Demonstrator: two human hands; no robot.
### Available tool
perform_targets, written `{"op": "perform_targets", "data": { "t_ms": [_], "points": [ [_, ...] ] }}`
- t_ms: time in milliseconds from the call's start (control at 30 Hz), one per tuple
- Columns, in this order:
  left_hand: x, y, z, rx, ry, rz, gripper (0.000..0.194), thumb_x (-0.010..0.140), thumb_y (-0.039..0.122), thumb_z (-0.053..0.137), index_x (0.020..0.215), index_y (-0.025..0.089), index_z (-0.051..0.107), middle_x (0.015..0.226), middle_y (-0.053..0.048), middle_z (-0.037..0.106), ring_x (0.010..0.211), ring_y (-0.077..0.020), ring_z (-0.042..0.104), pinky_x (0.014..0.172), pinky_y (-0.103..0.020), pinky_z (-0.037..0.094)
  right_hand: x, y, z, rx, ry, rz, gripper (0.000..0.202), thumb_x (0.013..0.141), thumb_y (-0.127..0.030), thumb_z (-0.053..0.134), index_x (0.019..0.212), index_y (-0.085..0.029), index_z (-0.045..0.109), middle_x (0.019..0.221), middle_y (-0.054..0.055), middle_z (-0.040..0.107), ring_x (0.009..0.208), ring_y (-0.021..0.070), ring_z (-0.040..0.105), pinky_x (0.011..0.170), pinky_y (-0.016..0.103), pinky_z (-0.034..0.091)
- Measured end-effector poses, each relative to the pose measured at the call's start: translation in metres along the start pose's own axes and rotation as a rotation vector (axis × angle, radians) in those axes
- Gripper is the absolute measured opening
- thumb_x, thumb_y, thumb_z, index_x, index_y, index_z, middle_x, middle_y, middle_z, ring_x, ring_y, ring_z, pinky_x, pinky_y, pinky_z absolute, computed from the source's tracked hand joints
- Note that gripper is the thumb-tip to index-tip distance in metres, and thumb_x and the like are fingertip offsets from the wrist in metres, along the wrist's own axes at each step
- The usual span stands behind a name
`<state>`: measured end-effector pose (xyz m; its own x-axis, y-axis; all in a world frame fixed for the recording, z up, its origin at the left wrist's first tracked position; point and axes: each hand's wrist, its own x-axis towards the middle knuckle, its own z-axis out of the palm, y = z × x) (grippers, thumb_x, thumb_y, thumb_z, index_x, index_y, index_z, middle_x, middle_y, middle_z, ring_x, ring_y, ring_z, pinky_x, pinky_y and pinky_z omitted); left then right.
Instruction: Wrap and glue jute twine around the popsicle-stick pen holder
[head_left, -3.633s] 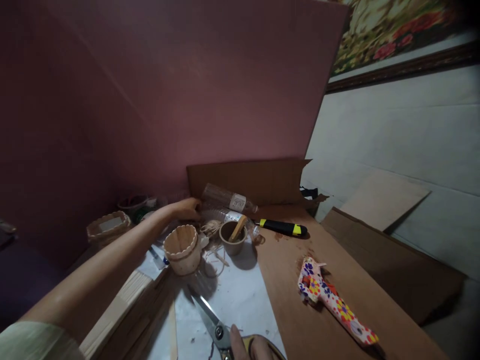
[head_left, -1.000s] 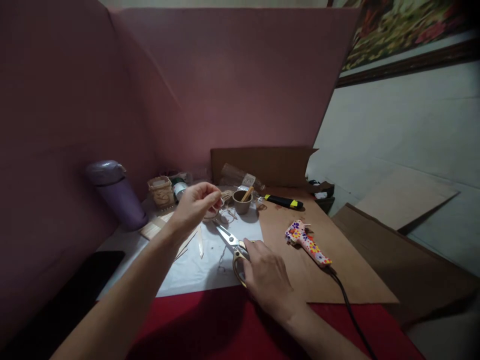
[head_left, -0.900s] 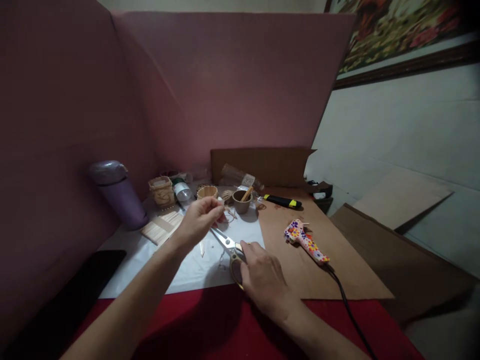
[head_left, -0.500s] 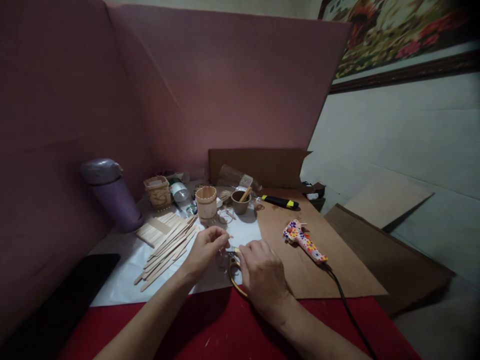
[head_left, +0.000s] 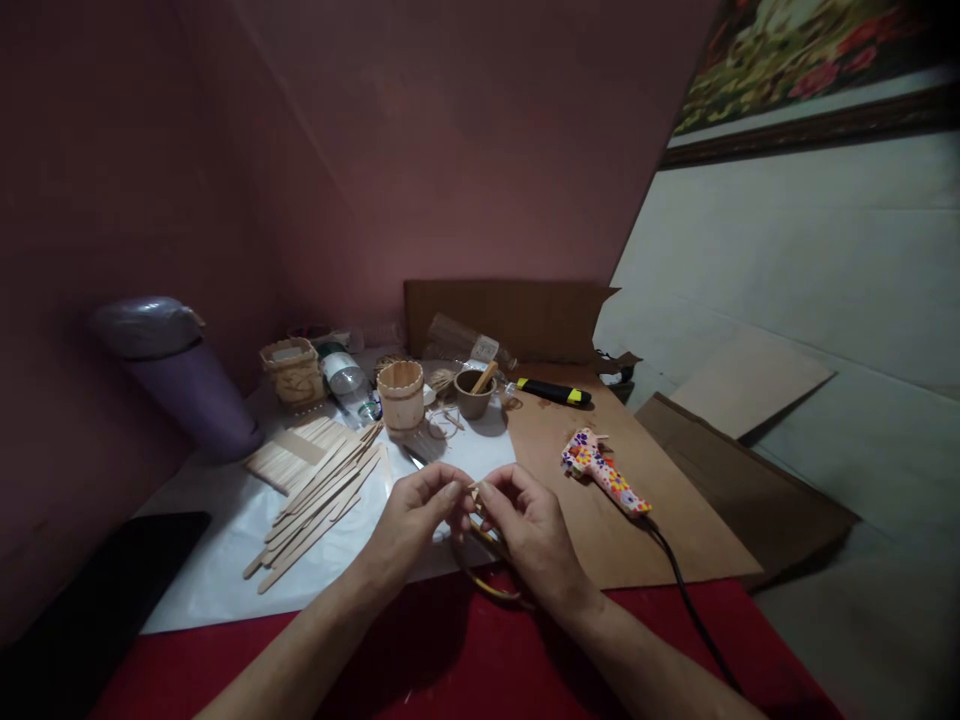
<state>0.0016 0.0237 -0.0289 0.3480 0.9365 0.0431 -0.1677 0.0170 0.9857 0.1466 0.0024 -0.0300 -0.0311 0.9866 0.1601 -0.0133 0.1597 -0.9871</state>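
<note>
My left hand (head_left: 420, 515) and my right hand (head_left: 529, 520) meet above the white paper, thumbs and fingertips closed together. Between them is a small light wooden piece (head_left: 475, 493), pinched from both sides and partly hidden by the fingers. Under the hands lie scissors with gold-coloured handles (head_left: 487, 590); a blade (head_left: 412, 457) sticks out beyond my left hand. Left of my hands, several craft sticks (head_left: 319, 510) are spread over a bundle of sticks (head_left: 296, 455). Just beyond my fingers stands a small wooden cup (head_left: 401, 397) with a scalloped rim.
A hot glue gun (head_left: 604, 475) with a black cord lies on cardboard (head_left: 637, 545) at right, near a black-and-yellow cutter knife (head_left: 555, 391). Behind stand a small pot (head_left: 474, 400), a clear bottle (head_left: 346, 380) and another wooden cup (head_left: 292, 372). A purple tumbler (head_left: 191, 390) is at left.
My right hand has let go of the scissors, which now lie beneath the hands. Its fingertips have moved to the small wooden piece at my left hand. The view has shifted slightly.
</note>
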Motion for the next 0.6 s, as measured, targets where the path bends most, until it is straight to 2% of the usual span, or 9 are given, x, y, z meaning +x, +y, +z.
{"op": "perform_targets", "data": {
  "t_ms": [233, 400, 500, 567, 600],
  "points": [
    [-0.002, 0.001, 0.002, 0.017, 0.059, -0.043, 0.024, 0.073, 0.034, 0.072, 0.077, 0.013, 0.064, 0.062, 0.000, 0.060, 0.056, -0.0107, 0.051, 0.056, -0.024, 0.042, -0.004, -0.002, -0.001, -0.019, 0.035, 0.039, 0.019, 0.083, -0.035, 0.060, 0.074, -0.018, 0.056, 0.062, -0.003, 0.057, 0.058, 0.0132, 0.054, 0.055, 0.023, 0.042],
    [0.002, -0.007, 0.000, -0.059, 0.082, -0.065, 0.023, 0.075, 0.036, 0.069, 0.073, 0.014, 0.061, 0.056, 0.001, 0.060, 0.050, -0.0096, 0.051, 0.052, -0.022, 0.040, 0.001, 0.004, 0.000, -0.072, 0.057, 0.045, 0.023, 0.087, -0.037, 0.053, 0.075, -0.018, 0.057, 0.065, -0.001, 0.057, 0.061, 0.0146, 0.054, 0.057, 0.025, 0.042],
    [0.004, -0.006, 0.001, -0.042, 0.115, -0.063, 0.024, 0.073, 0.036, 0.070, 0.071, 0.014, 0.060, 0.054, 0.001, 0.060, 0.046, -0.0092, 0.050, 0.050, -0.022, 0.039, 0.004, -0.008, 0.002, 0.059, 0.130, -0.029, 0.019, 0.086, -0.038, 0.055, 0.082, -0.020, 0.054, 0.068, -0.001, 0.055, 0.061, 0.0149, 0.054, 0.060, 0.027, 0.045],
    [0.003, -0.002, 0.003, -0.006, 0.133, -0.043, 0.024, 0.072, 0.035, 0.070, 0.068, 0.014, 0.060, 0.051, 0.001, 0.058, 0.045, -0.0089, 0.049, 0.049, -0.022, 0.039, -0.007, -0.022, -0.001, 0.206, 0.152, -0.138, 0.014, 0.087, -0.036, 0.053, 0.085, -0.022, 0.051, 0.072, -0.001, 0.055, 0.061, 0.0152, 0.057, 0.062, 0.030, 0.048],
    [0.003, 0.000, 0.004, 0.014, 0.143, -0.034, 0.024, 0.071, 0.035, 0.070, 0.067, 0.014, 0.059, 0.050, 0.001, 0.058, 0.045, -0.0088, 0.049, 0.048, -0.022, 0.038, -0.018, -0.029, -0.005, 0.219, 0.130, -0.171, 0.013, 0.091, -0.036, 0.046, 0.090, -0.024, 0.051, 0.079, 0.002, 0.057, 0.066, 0.0172, 0.060, 0.065, 0.033, 0.049]
  ]
}}
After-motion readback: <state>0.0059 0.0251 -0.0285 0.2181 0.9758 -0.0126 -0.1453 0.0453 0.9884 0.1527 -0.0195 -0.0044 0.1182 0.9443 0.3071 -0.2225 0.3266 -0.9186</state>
